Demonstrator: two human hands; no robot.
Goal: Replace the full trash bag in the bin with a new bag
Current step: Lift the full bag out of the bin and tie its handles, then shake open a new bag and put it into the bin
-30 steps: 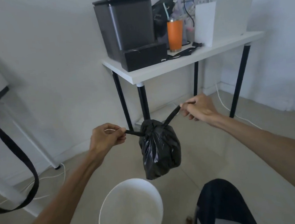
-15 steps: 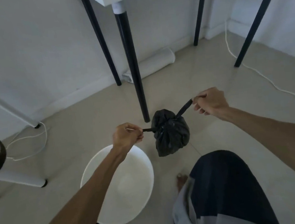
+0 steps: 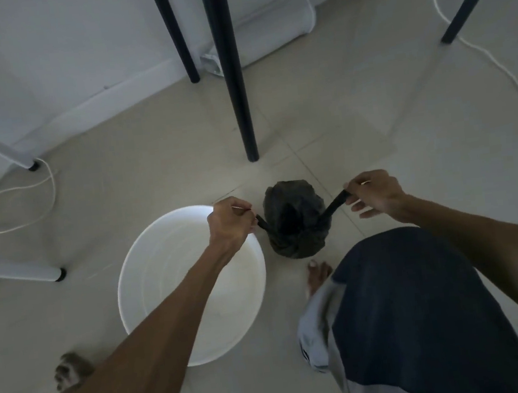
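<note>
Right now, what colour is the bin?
White: the bin, its inside bare, shows in the head view, the only view.

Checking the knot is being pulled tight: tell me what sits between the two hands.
In the head view, the black trash bag sits between the left hand and right hand; each pinches one of its ties, stretched outward.

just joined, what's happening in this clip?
A person is tying off a full black trash bag. The left hand pinches one black tie strip and the right hand pinches the other, pulling them apart over the bag's top. The bag is already out of the white bin, sitting low beside it near the person's bare foot; whether it rests on the floor is unclear. The bin looks empty, with no new liner fitted yet.
</note>
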